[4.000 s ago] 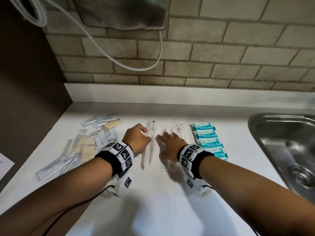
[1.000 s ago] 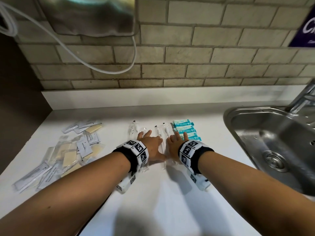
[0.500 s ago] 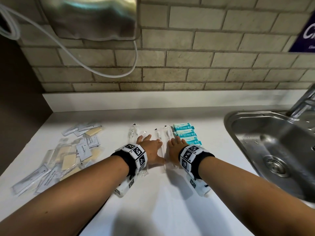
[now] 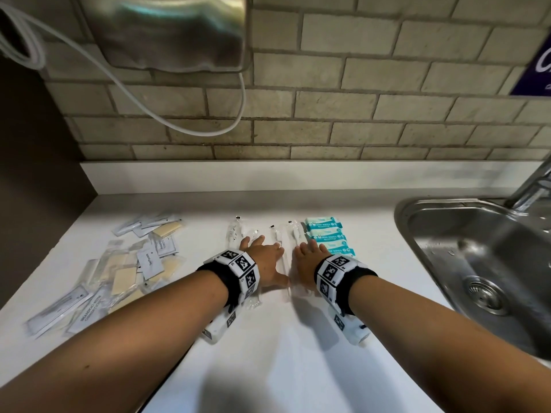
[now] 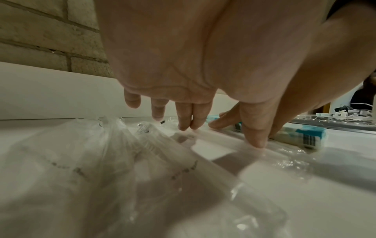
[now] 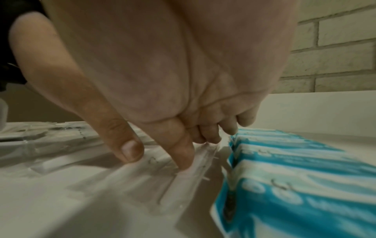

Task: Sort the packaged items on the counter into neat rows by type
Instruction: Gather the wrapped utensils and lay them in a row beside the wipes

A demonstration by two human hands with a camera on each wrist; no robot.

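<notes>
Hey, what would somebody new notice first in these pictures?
Two hands, the left hand and right hand, press flat on clear plastic packets mid-counter. Teal wipe packs sit lined up right of them, a jumbled sachet pile lies left, and a steel sink far right.

Dim warm light, blurred wrist views

I count three teal wipe packs (image 4: 324, 225) in one column and four clear wrapped packets (image 4: 234, 234); the mixed sachet heap (image 4: 131, 263) is uncountable from here.
</notes>
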